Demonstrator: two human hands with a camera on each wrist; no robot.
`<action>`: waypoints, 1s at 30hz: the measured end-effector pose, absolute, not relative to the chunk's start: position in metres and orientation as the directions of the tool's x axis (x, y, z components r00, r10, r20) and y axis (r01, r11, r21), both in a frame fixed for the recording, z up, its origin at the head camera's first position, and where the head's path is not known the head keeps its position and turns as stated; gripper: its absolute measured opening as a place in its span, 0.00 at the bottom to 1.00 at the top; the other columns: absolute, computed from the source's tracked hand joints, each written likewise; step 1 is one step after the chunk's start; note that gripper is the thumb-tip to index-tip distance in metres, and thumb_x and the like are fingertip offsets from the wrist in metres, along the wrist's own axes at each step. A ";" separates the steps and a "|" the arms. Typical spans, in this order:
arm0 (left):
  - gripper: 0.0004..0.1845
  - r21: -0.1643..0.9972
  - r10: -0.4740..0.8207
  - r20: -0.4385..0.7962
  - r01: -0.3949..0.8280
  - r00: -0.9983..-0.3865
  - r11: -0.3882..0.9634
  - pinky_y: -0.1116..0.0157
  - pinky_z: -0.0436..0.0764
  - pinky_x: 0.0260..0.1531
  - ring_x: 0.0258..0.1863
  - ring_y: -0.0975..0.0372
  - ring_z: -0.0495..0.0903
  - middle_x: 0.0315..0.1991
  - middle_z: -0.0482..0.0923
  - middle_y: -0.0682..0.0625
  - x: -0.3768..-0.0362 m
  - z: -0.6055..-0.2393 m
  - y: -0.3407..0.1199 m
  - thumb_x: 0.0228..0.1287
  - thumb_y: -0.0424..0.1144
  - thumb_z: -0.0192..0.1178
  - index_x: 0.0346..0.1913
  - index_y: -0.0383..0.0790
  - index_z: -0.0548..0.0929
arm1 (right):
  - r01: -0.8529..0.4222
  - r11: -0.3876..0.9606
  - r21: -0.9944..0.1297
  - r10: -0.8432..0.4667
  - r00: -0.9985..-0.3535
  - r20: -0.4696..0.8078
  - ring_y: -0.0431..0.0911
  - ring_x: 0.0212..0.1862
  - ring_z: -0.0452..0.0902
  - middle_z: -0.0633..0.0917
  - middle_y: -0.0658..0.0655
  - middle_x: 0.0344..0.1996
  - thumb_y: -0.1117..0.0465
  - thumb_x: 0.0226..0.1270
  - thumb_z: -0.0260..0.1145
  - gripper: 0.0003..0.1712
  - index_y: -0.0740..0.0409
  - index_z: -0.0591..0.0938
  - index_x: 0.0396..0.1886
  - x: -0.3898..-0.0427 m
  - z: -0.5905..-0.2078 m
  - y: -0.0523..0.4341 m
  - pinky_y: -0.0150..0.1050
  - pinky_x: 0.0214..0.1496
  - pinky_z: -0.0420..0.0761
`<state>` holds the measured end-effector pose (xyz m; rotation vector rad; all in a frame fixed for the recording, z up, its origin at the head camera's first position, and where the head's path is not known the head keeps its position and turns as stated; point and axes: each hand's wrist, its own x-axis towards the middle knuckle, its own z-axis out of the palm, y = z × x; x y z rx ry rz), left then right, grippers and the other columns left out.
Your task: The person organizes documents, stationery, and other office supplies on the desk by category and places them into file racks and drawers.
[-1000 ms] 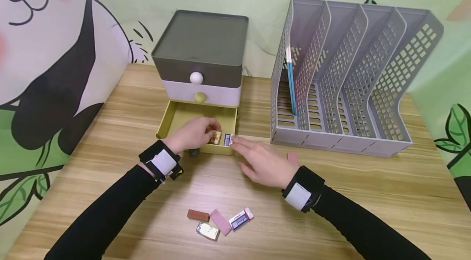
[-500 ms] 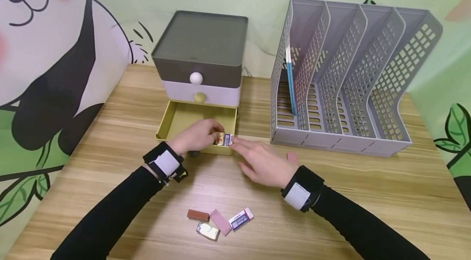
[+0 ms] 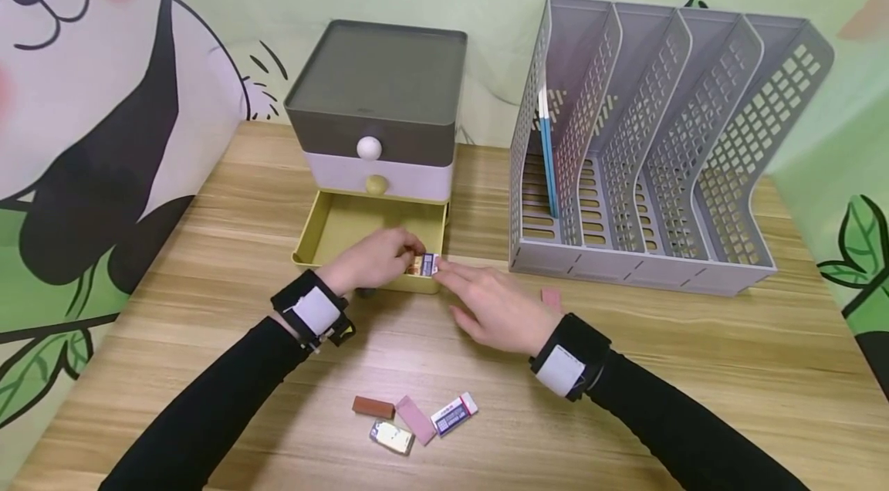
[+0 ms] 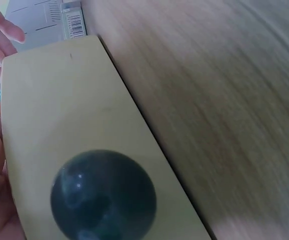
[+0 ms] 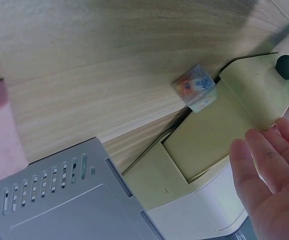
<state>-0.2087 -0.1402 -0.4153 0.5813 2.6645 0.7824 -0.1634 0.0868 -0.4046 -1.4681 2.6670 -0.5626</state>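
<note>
My left hand [image 3: 378, 255] reaches into the pulled-out yellow drawer [image 3: 347, 225], fingers curled over a small eraser [image 3: 417, 265] with an orange-brown pattern, partly hidden by them. Touching that eraser's right side is a blue-and-white eraser [image 3: 429, 264], in the drawer's front right corner. My right hand [image 3: 496, 306] lies at that corner, its straight fingers touching the drawer's side; the right wrist view also shows these fingers [image 5: 264, 160] extended. In the left wrist view the drawer's front carries a dark round knob [image 4: 104, 195]; the eraser is out of sight there.
Nearer on the table lie a brown block [image 3: 373, 407], a pink strip [image 3: 415, 420], a blue-and-white eraser [image 3: 454, 414] and a pale eraser [image 3: 392, 437]. A grey file rack [image 3: 639, 263] stands right. A clear-wrapped item [image 5: 194, 87] sits beside the drawer.
My left hand has slid slightly right with the patterned eraser, bringing it against the blue-and-white one. The right hand has stayed in place.
</note>
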 end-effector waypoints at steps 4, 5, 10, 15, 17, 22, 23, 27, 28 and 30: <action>0.14 0.562 0.455 -0.166 0.296 -0.875 0.773 0.53 0.76 0.51 0.45 0.53 0.78 0.46 0.81 0.42 -0.206 -0.414 -0.139 0.69 0.31 0.50 0.52 0.32 0.82 | -0.799 0.490 -0.349 -0.819 -0.559 0.131 0.56 0.61 0.74 0.72 0.66 0.65 0.66 0.63 0.67 0.29 0.68 0.73 0.63 -0.163 -0.405 0.087 0.46 0.62 0.72; 0.14 0.555 0.457 -0.154 0.306 -0.876 0.774 0.53 0.76 0.50 0.45 0.53 0.78 0.46 0.81 0.41 -0.205 -0.414 -0.139 0.69 0.31 0.50 0.52 0.32 0.82 | -0.794 0.493 -0.355 -0.815 -0.565 0.131 0.56 0.61 0.74 0.72 0.66 0.65 0.66 0.63 0.67 0.29 0.68 0.73 0.64 -0.162 -0.405 0.087 0.46 0.62 0.72; 0.15 0.432 0.441 -0.041 0.382 -0.896 0.817 0.53 0.78 0.50 0.46 0.51 0.80 0.47 0.80 0.41 -0.191 -0.411 -0.135 0.70 0.31 0.50 0.54 0.30 0.80 | -0.756 0.506 -0.415 -0.776 -0.610 0.164 0.56 0.63 0.72 0.72 0.65 0.65 0.68 0.63 0.65 0.28 0.66 0.73 0.64 -0.160 -0.409 0.094 0.46 0.63 0.71; 0.14 0.336 0.442 0.164 0.471 -0.882 0.816 0.55 0.80 0.44 0.44 0.52 0.80 0.46 0.79 0.43 -0.174 -0.409 -0.135 0.67 0.29 0.54 0.52 0.32 0.81 | -0.704 0.564 -0.432 -0.704 -0.683 0.195 0.58 0.62 0.72 0.74 0.66 0.63 0.68 0.61 0.67 0.28 0.64 0.75 0.62 -0.158 -0.413 0.115 0.51 0.63 0.71; 0.12 0.326 0.454 0.259 0.520 -0.852 0.790 0.57 0.80 0.41 0.42 0.54 0.79 0.43 0.79 0.45 -0.167 -0.407 -0.136 0.64 0.28 0.55 0.49 0.33 0.82 | -0.684 0.599 -0.417 -0.676 -0.711 0.193 0.59 0.61 0.73 0.76 0.66 0.60 0.68 0.61 0.67 0.27 0.64 0.76 0.61 -0.158 -0.413 0.125 0.52 0.62 0.72; 0.09 0.274 0.499 0.415 0.627 -0.761 0.729 0.58 0.78 0.41 0.40 0.55 0.78 0.39 0.78 0.48 -0.148 -0.405 -0.138 0.59 0.27 0.58 0.42 0.36 0.83 | -0.654 0.655 -0.379 -0.634 -0.748 0.195 0.58 0.58 0.75 0.78 0.64 0.56 0.67 0.59 0.69 0.26 0.66 0.77 0.58 -0.157 -0.412 0.150 0.53 0.58 0.75; 0.09 0.263 0.510 0.419 0.638 -0.751 0.724 0.58 0.78 0.42 0.40 0.56 0.78 0.39 0.78 0.48 -0.144 -0.405 -0.138 0.59 0.28 0.59 0.42 0.36 0.83 | -0.651 0.662 -0.371 -0.630 -0.752 0.194 0.57 0.57 0.75 0.79 0.64 0.55 0.67 0.58 0.70 0.26 0.66 0.77 0.58 -0.156 -0.411 0.154 0.53 0.58 0.75; 0.11 0.234 0.556 0.380 0.658 -0.739 0.715 0.58 0.80 0.42 0.41 0.55 0.78 0.42 0.78 0.48 -0.130 -0.404 -0.139 0.59 0.29 0.61 0.45 0.37 0.83 | -0.652 0.676 -0.344 -0.633 -0.752 0.181 0.52 0.47 0.77 0.79 0.65 0.53 0.66 0.57 0.71 0.27 0.67 0.78 0.57 -0.153 -0.413 0.165 0.51 0.53 0.77; 0.11 0.230 0.569 0.364 0.663 -0.738 0.713 0.58 0.80 0.43 0.42 0.54 0.78 0.43 0.79 0.47 -0.127 -0.405 -0.139 0.59 0.29 0.61 0.45 0.37 0.83 | -0.651 0.679 -0.338 -0.634 -0.753 0.176 0.51 0.46 0.76 0.79 0.65 0.53 0.66 0.56 0.71 0.27 0.67 0.78 0.57 -0.152 -0.414 0.168 0.51 0.53 0.78; 0.11 0.223 0.592 0.337 0.673 -0.732 0.705 0.57 0.80 0.45 0.44 0.54 0.79 0.45 0.80 0.46 -0.122 -0.406 -0.138 0.59 0.30 0.62 0.46 0.38 0.83 | -0.651 0.685 -0.326 -0.637 -0.753 0.165 0.51 0.44 0.76 0.79 0.66 0.54 0.66 0.55 0.72 0.28 0.68 0.78 0.57 -0.150 -0.416 0.173 0.51 0.52 0.78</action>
